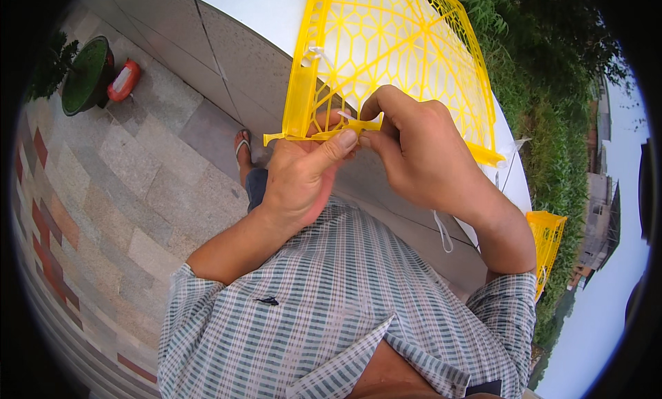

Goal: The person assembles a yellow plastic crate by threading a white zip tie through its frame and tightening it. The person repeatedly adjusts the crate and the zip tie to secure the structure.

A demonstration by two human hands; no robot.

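A yellow plastic lattice panel (386, 47) with a honeycomb pattern rests against the top of a white-capped stone wall (255, 13). My left hand (303, 175) grips the panel's lower edge, thumb pressed on the yellow rim. My right hand (414, 147) pinches a thin white plastic tie (345, 116) at that same lower edge, fingertips meeting the left thumb. A loose white strip (443, 235) hangs below my right wrist.
A second yellow lattice piece (546, 244) leans by the wall at right. A green potted plant (86, 75) and a red-orange container (124, 80) stand on the tiled pavement at upper left. Tall green vegetation (545, 88) lies beyond the wall. My sandalled foot (243, 147) shows below.
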